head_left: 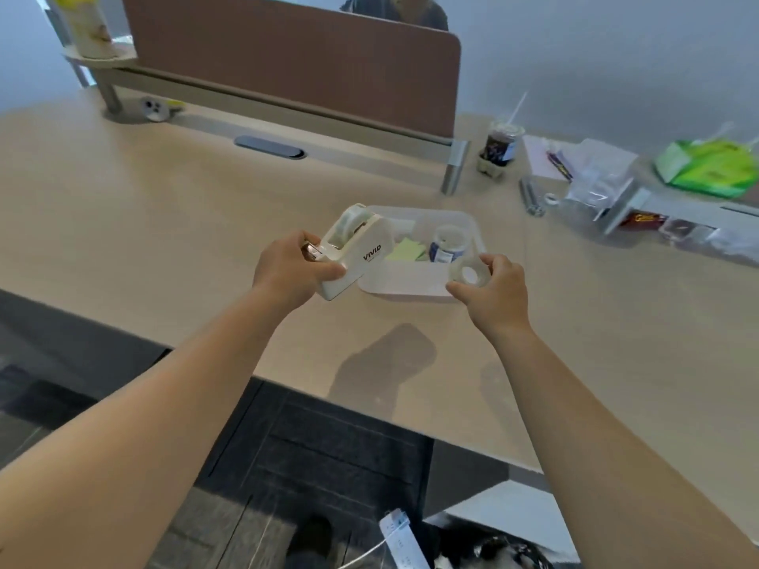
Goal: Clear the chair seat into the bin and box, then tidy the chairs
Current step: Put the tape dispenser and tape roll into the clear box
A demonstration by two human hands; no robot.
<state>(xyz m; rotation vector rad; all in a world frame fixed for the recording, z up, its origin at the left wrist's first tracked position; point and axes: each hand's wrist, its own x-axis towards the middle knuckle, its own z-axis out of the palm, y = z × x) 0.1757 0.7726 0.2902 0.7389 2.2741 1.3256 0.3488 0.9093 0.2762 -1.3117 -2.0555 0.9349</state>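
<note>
The left hand (293, 266) grips a white tape dispenser (355, 250) at the left edge of a clear box (468, 217) on the tabletop (172, 223). The right hand (495, 291) pinches a tape roll (470, 273) over the box's near right corner.

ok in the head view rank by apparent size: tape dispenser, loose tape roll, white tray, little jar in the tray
1. white tray
2. tape dispenser
3 and 4. little jar and loose tape roll look alike; fingers partly cover the roll, so unranked.

White tape dispenser (353, 250) tilted beside clear box (466, 223); tape roll (470, 274) at box's near rim.
</note>
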